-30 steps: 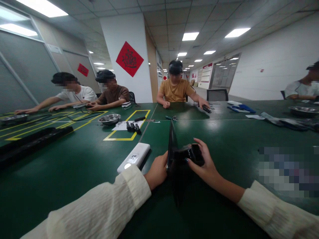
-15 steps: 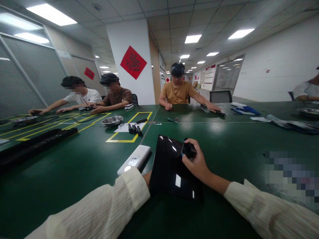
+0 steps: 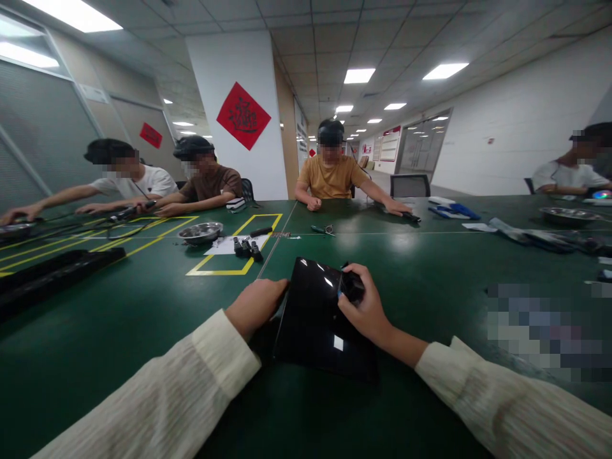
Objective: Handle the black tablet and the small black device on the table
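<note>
A glossy black panel [image 3: 310, 319], like a tablet or small screen, is tilted in front of me with ceiling lights mirrored on it. My left hand [image 3: 255, 305] is closed at its left edge, the back of the hand up; the fingertips are hidden, so I cannot tell what they grip. Beneath that hand lies dark shadow or a dark part. My right hand [image 3: 368, 309] is wrapped round a small black block-like object [image 3: 352, 285] with a bit of blue near the thumb. It is held at the panel's upper right edge.
Beyond the panel lie several black plug-like parts [image 3: 246, 248], a metal bowl [image 3: 201, 233] and green-handled pliers [image 3: 322, 229]. A long black tray [image 3: 62, 277] is at left. A person [image 3: 332, 172] sits opposite; other people sit left and right. A blurred patch [image 3: 545, 331] is at right.
My left hand has come out from behind the panel to its left edge. The white box-shaped object there is no longer visible. The view has shifted slightly right; my right hand keeps its hold.
</note>
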`<state>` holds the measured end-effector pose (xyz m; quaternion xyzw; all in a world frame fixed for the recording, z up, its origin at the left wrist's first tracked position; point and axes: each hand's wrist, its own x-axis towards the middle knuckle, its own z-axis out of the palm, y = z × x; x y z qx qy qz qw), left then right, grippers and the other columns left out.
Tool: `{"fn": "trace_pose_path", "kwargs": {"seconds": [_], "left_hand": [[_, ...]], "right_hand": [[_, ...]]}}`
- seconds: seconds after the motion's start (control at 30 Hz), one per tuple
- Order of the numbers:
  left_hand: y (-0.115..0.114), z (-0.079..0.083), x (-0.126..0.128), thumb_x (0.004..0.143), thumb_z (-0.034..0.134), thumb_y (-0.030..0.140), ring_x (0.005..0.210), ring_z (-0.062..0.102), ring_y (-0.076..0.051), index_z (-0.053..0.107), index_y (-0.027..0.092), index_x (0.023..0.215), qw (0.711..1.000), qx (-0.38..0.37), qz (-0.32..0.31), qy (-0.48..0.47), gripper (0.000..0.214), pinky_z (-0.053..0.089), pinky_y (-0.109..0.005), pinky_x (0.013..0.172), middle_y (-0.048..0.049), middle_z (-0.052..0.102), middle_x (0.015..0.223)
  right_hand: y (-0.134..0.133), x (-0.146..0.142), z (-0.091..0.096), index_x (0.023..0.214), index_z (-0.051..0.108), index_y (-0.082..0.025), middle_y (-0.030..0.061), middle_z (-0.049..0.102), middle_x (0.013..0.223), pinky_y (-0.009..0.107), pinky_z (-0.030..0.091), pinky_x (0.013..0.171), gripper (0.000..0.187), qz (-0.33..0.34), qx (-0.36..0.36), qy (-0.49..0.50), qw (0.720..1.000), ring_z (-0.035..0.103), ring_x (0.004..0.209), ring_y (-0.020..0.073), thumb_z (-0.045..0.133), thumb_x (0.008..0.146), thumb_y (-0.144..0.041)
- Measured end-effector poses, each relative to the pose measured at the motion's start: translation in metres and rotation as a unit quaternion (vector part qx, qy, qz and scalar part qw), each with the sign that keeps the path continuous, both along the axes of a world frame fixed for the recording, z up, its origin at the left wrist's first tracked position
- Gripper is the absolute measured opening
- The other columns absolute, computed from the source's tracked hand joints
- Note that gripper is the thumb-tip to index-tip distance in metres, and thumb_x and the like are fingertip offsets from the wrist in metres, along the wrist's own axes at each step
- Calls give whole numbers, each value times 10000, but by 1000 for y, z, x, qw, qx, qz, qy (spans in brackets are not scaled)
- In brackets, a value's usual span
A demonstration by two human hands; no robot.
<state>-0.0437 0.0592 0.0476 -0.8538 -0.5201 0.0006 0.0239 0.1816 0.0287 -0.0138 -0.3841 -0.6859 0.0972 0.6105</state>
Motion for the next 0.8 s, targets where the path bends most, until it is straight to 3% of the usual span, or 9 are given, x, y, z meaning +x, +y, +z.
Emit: {"fn": "trace_pose_path", "kwargs": {"seconds": [0.13, 0.27, 0.33, 0.47, 0.53, 0.6, 0.67, 0.8], "left_hand": [[8, -5, -1, 921, 245, 300, 762, 641, -233, 514, 193, 1129, 994, 90, 61, 0, 357, 422, -310, 642, -99, 675, 834], [8, -17, 3, 911, 246, 342, 763, 636, -234, 543, 213, 1030, 991, 98, 90, -16, 345, 402, -298, 620, -83, 676, 841], [6, -19, 4, 903, 259, 361, 755, 633, -230, 550, 206, 989, 991, 96, 95, -15, 341, 398, -295, 622, -83, 673, 824], [6, -20, 5, 891, 274, 360, 750, 634, -236, 561, 190, 936, 993, 89, 80, 2, 337, 405, -298, 621, -92, 667, 803], [6, -21, 4, 890, 267, 357, 740, 636, -248, 566, 185, 934, 993, 92, 70, 21, 348, 412, -307, 612, -101, 666, 796], [6, -22, 4, 892, 257, 353, 732, 636, -251, 574, 182, 925, 992, 100, 64, 38, 362, 419, -313, 610, -107, 665, 785], [5, -23, 4, 891, 260, 347, 731, 635, -243, 583, 178, 906, 992, 102, 60, 45, 364, 422, -310, 615, -106, 664, 777], [4, -23, 6, 880, 283, 345, 741, 630, -236, 591, 172, 894, 993, 93, 61, 33, 354, 429, -311, 631, -109, 661, 779]], "right_hand": [[4, -2, 5, 1096, 435, -217, 69, 457, 1075, 362, 379, 932, 430, 15, -7, -60, 998, 461, 1044, 197, 524, 683, -138], [7, -8, 8, 1199, 417, -210, 77, 456, 1128, 364, 383, 947, 513, 81, -51, -197, 976, 458, 1064, 192, 524, 701, -157], [5, -9, 10, 1269, 358, -194, 99, 436, 1180, 373, 379, 958, 562, 73, -54, -227, 970, 441, 1098, 200, 517, 730, -186], [-12, -12, 14, 1341, 266, -157, 171, 307, 1317, 452, 334, 976, 641, -33, 17, -258, 966, 335, 1206, 276, 522, 775, -316], [-28, -18, 16, 1285, 365, -189, 152, 371, 1272, 468, 339, 947, 533, -18, 73, -327, 942, 375, 1156, 286, 490, 800, -371], [-45, -27, 17, 1210, 463, -212, 127, 455, 1207, 469, 341, 933, 450, 43, 94, -409, 907, 412, 1114, 287, 445, 821, -438], [-60, -38, 16, 1203, 494, -210, 133, 467, 1235, 484, 317, 959, 499, 81, 55, -459, 883, 386, 1163, 316, 402, 829, -527], [-71, -52, 12, 1331, 399, -226, 170, 354, 1382, 534, 251, 1009, 676, 93, -78, -476, 871, 272, 1280, 374, 342, 812, -656]]}}
